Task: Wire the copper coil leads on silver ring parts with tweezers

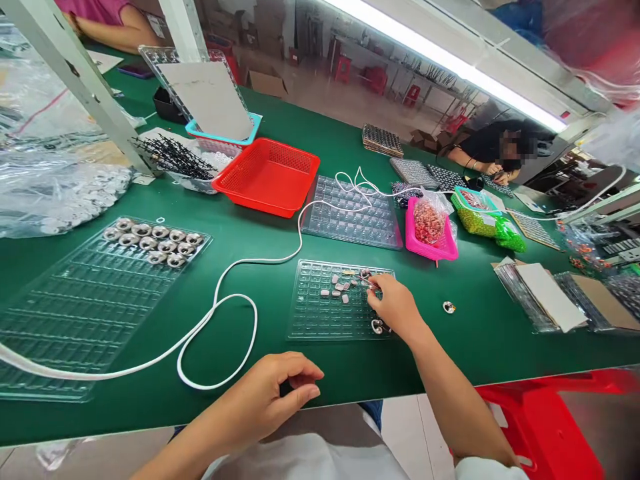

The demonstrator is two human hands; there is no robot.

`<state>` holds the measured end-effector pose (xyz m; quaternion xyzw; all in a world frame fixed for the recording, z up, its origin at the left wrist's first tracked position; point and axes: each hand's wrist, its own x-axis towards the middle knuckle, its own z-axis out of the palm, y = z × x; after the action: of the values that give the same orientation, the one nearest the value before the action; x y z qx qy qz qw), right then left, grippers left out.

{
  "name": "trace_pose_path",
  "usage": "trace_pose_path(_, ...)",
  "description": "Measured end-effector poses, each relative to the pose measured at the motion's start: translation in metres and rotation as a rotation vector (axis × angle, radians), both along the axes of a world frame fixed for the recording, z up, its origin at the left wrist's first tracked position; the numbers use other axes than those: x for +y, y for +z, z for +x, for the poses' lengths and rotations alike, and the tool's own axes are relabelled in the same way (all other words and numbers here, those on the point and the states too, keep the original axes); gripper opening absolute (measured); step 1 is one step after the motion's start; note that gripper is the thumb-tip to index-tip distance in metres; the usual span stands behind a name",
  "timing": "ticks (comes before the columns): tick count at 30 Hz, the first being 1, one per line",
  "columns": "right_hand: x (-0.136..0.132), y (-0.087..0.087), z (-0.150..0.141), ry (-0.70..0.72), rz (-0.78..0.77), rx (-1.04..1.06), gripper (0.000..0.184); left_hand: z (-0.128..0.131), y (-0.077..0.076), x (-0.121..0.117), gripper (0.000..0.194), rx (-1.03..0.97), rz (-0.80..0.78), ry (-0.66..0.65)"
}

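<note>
Pale pieces [339,287] | just left of right hand [395,303] pinching thin tool [367,281] | left hand [284,388] slack

You have on a white shirt [320,453]. The cloth is plain and soft, with loose folds in front, and it looks more grey up where the shade falls. Your right sleeve [490,469] is white too, wide and short, and it stops near your elbow. By your left arm [210,433] a bit of pale cloth shows, but you can't tell if it is a sleeve. Your right arm [450,387] is bare below the sleeve. Your left hand [270,390] and right hand [397,303] are bare too. Dark blue cloth [375,408] peeks out at your legs.
</note>
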<state>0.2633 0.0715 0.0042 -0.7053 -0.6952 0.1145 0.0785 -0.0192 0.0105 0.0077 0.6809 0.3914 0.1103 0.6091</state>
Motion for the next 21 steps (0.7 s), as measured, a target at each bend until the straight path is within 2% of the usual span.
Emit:
trace_pose_path(3,-0.024,0.011,-0.015,0.051,-0.015,0.138,0.024,0.002,-0.01,-0.002,0.03,-0.129,-0.062,0.166)
trace_pose_path(5,-0.044,0.017,-0.03,0.078,-0.05,0.442,0.018,0.005,-0.017,-0.002,0.038,-0.263,-0.132,0.315)
trace_pose_path(7,-0.062,0.021,-0.046,0.125,-0.077,0.647,0.012,0.006,-0.021,0.0,0.041,-0.401,-0.234,0.415)
trace_pose_path(11,-0.081,0.013,-0.071,0.294,-0.032,0.852,0.019,0.003,-0.021,0.003,0.04,-0.529,-0.392,0.426)
trace_pose_path(15,-0.089,-0.001,-0.084,0.333,0.056,0.936,0.033,-0.001,-0.02,0.002,0.027,-0.549,-0.424,0.476)
trace_pose_path(18,-0.093,-0.007,-0.09,0.304,0.111,0.904,0.037,-0.002,-0.022,-0.002,0.021,-0.587,-0.426,0.507)
trace_pose_path(21,-0.096,-0.01,-0.094,0.333,0.203,0.822,0.037,-0.001,-0.024,-0.005,0.021,-0.617,-0.43,0.547)
